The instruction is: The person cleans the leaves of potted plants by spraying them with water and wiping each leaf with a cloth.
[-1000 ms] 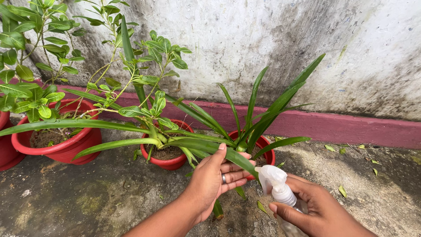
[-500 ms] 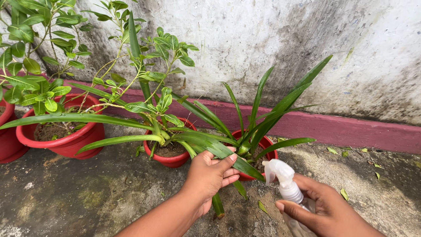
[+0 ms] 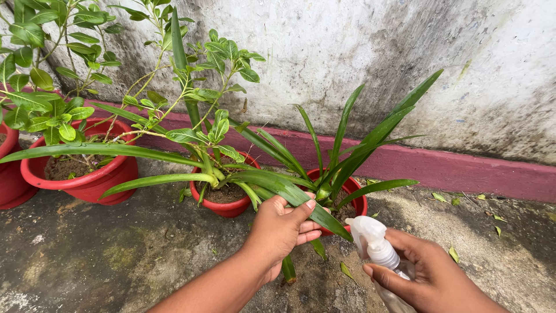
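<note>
A leaf [image 3: 301,200] is pinched by the left hand [image 3: 284,229]; a sprayer [image 3: 373,243], at four o'clock, is gripped by the right hand [image 3: 431,275].

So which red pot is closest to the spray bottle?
The rightmost red pot, holding the long strap-leaved plant, sits just above the spray bottle in the right hand; the others stand farther left.

Outdoor yard: red plant pots [image 3: 87,179], stained wall [image 3: 347,52], concrete ground [image 3: 116,255].

Two bare forearms, no sleeves, left hand [image 3: 281,229], right hand [image 3: 431,278], short plain nails on the fingers [image 3: 308,225]
</note>
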